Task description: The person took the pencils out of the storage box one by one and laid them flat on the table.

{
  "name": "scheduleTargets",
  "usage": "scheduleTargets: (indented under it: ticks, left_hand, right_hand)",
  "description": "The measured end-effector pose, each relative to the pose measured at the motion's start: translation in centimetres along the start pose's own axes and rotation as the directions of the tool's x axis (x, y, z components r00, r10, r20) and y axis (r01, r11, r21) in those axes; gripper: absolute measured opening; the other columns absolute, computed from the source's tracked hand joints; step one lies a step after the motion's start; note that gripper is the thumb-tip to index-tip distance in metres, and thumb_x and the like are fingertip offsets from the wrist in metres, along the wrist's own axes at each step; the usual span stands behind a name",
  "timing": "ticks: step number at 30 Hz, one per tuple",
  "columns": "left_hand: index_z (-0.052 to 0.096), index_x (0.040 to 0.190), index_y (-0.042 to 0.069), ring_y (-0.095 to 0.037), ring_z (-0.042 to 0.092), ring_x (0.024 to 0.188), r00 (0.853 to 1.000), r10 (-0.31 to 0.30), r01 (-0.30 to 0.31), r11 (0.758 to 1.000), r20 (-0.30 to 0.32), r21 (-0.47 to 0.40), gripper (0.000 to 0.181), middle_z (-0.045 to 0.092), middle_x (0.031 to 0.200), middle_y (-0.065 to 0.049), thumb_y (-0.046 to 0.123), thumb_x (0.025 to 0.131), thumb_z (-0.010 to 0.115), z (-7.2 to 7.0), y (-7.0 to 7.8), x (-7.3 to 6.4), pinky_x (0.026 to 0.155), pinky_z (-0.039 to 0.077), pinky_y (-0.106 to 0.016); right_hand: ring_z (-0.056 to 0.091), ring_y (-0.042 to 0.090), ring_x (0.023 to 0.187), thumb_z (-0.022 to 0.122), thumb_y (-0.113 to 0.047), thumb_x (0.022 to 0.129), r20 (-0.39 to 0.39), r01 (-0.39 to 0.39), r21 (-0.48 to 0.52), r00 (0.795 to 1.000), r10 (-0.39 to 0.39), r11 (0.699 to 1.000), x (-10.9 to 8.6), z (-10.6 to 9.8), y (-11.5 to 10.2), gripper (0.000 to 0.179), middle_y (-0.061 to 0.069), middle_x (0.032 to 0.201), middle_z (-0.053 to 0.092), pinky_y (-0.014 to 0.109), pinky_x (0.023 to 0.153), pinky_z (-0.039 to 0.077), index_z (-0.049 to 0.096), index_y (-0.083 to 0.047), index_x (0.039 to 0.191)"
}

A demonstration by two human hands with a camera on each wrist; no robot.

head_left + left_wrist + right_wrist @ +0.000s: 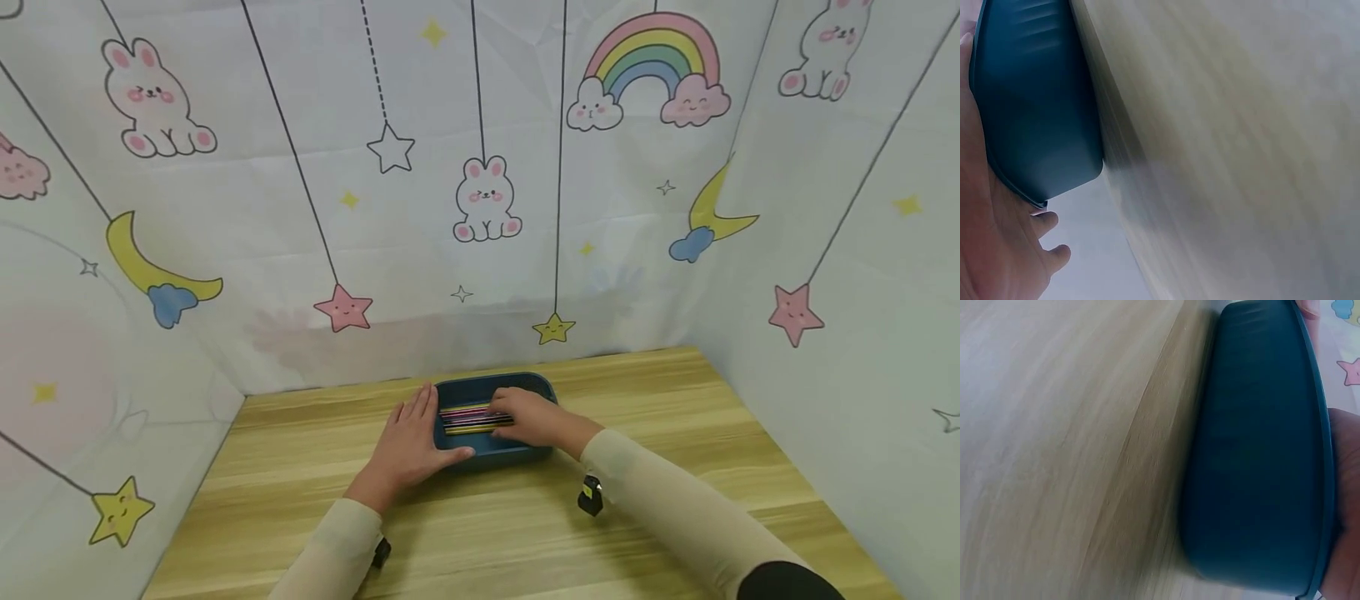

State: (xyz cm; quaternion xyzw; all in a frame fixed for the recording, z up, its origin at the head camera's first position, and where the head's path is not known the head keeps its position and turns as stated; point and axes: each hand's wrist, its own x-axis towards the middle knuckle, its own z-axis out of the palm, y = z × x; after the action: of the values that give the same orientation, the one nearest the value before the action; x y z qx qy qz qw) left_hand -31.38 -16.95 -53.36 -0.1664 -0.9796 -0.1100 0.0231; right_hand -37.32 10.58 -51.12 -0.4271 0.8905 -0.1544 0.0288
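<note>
A dark blue rectangular bin [495,460] sits on the wooden table. Inside it, several thin striped pencils [465,419] in yellow, pink, black and white lie side by side. My left hand [408,442] rests against the bin's left end, its fingers fairly straight along the side and the thumb at the front rim. From the right, my right hand [534,417] reaches over the rim, fingers and thumb bent about the pencils' right part, hiding their ends. In the right wrist view the bin wall [1254,456] hides the fingertips.
The wooden table [480,533] extends in front of and beside the bin. White fabric walls [420,250] printed with rabbits, stars and moons stand behind and at both sides. A small black device [590,496] hangs under the right sleeve.
</note>
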Motion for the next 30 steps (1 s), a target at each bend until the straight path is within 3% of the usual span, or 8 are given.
scheduleTargets:
  ticks: [15, 30]
  left_hand:
    - [0.017, 0.175, -0.003, -0.038, 0.02, 0.169, 1.0, 0.014, -0.015, 1.0, -0.014, -0.018, 0.136, 0.017, 0.182, -0.023, 0.094, 0.089, 0.058, -0.1, 0.0, -0.1, 0.133, 0.018, -0.063]
    - [0.017, 0.175, -0.003, -0.036, 0.018, 0.169, 1.0, 0.0, 0.0, 1.0, 0.0, -0.024, 0.135, 0.015, 0.183, -0.022, 0.092, 0.09, 0.059, -0.3, 0.3, -0.1, 0.134, 0.016, -0.062]
  right_hand:
    - [0.07, 0.012, 0.106, 0.086, -0.006, 0.097, 0.049, 0.009, 0.177, 0.999, -0.018, 0.984, 1.9, 1.2, 0.6, 0.031, -0.002, 0.115, 0.074, 0.032, 0.094, 0.059, 0.084, -0.011, 0.127]
    - [0.072, 0.017, 0.114, 0.086, -0.001, 0.096, 0.082, 0.03, 0.221, 0.995, -0.049, 0.975, 2.6, 1.5, 0.5, 0.034, 0.004, 0.124, 0.077, 0.032, 0.098, 0.06, 0.084, -0.009, 0.129]
